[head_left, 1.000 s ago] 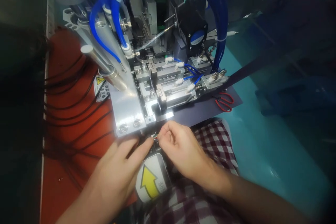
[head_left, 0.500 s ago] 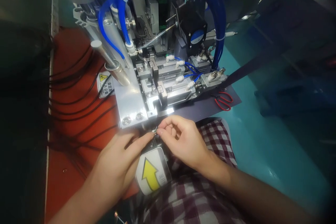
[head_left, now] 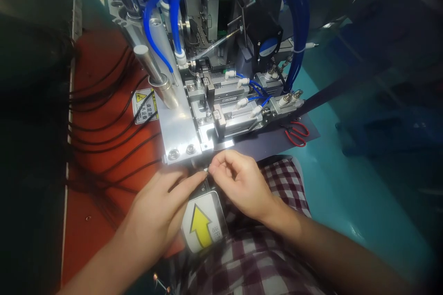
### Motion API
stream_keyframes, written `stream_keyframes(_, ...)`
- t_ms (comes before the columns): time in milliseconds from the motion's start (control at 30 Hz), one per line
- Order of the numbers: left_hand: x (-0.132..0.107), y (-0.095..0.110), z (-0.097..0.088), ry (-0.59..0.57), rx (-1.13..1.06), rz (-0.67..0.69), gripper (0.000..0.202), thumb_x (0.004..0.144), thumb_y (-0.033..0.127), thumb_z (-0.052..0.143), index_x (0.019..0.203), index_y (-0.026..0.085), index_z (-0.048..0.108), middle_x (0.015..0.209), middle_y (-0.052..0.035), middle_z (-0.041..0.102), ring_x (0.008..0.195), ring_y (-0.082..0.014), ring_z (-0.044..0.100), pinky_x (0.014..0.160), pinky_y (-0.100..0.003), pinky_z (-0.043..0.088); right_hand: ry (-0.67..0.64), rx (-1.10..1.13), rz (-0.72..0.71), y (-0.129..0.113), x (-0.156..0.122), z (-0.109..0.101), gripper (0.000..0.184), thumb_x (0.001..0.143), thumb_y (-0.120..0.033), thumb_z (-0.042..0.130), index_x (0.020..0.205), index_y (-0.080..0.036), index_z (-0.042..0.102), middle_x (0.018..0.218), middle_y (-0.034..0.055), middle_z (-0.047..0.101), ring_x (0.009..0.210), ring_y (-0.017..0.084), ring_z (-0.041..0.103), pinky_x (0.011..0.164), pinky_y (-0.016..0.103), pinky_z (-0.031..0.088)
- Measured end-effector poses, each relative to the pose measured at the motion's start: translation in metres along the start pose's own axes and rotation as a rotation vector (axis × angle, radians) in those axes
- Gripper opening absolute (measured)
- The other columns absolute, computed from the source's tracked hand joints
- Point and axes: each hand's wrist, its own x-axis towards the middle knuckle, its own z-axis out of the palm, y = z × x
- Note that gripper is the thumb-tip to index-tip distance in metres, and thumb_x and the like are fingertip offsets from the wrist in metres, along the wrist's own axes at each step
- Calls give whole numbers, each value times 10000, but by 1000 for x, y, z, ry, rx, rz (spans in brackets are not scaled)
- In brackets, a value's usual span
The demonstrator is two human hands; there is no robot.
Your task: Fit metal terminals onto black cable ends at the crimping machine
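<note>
My right hand [head_left: 242,182] is closed in a pinch at the machine's front edge, with thumb and index finger together on something too small to name. Close beside it, my left hand [head_left: 157,200] points its thumb at the same spot, its tip nearly touching the right fingertips. The other left fingers are bent and partly hidden under the metal plate [head_left: 180,133]; what they grip cannot be made out. Just below the fingertips is a white cover [head_left: 214,207] bearing a yellow arrow [head_left: 200,226].
Behind the hands stands the machine with pneumatic slides [head_left: 238,120] and thick blue tubes [head_left: 301,18]. Black cables [head_left: 110,124] cross the orange surface [head_left: 93,166] at left. Red-handled scissors or pliers [head_left: 296,133] lie on a dark sheet [head_left: 266,145] at right.
The camera view has shifted slightly, so the machine sits a little further right in the picture. A thin piece that showed at my right fingertips is now mostly hidden; both hands stay together.
</note>
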Motion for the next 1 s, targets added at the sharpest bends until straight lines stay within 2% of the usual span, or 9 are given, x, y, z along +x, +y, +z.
stream_keyframes(133,0,0,0,9,4,28,354,978,174,439,1281,240,611,921,-26,577,811,-150,575,695,-233,483,9,-22,-23,4,-4,0,125,888,-192,568,765,-187,590,652,-42,523,577,103,480,565,243,396)
stream_keyframes(300,-1,1,0,8,15,23,342,992,171,424,1282,227,596,941,-23,567,824,-149,566,718,-234,471,71,-82,-169,12,-8,3,112,874,-164,573,768,-170,606,681,-28,537,588,102,490,588,252,404)
stream_keyframes(500,-1,1,0,13,13,35,336,996,160,412,1271,213,599,960,-26,563,830,-150,551,732,-235,462,51,73,-26,12,-6,7,105,865,-186,598,760,-183,590,627,-54,496,533,92,455,510,229,383)
stream_keyframes(800,-2,1,1,10,12,33,329,1003,166,413,1281,218,581,962,-23,549,830,-148,544,732,-235,458,22,88,51,14,-4,5,114,871,-211,585,759,-190,578,631,-52,507,544,102,463,528,242,389)
stream_keyframes(900,-2,1,1,16,13,37,324,1006,170,409,1279,217,577,961,-22,545,824,-146,544,727,-233,458,25,43,56,11,-6,7,108,871,-202,569,764,-188,574,636,-48,509,552,104,474,544,245,396)
stream_keyframes(1000,-1,1,1,12,13,38,325,1006,176,410,1284,221,572,971,-25,546,830,-147,545,734,-234,461,76,-101,-11,5,-7,9,126,870,-185,548,745,-184,563,656,-35,512,596,113,485,576,256,382)
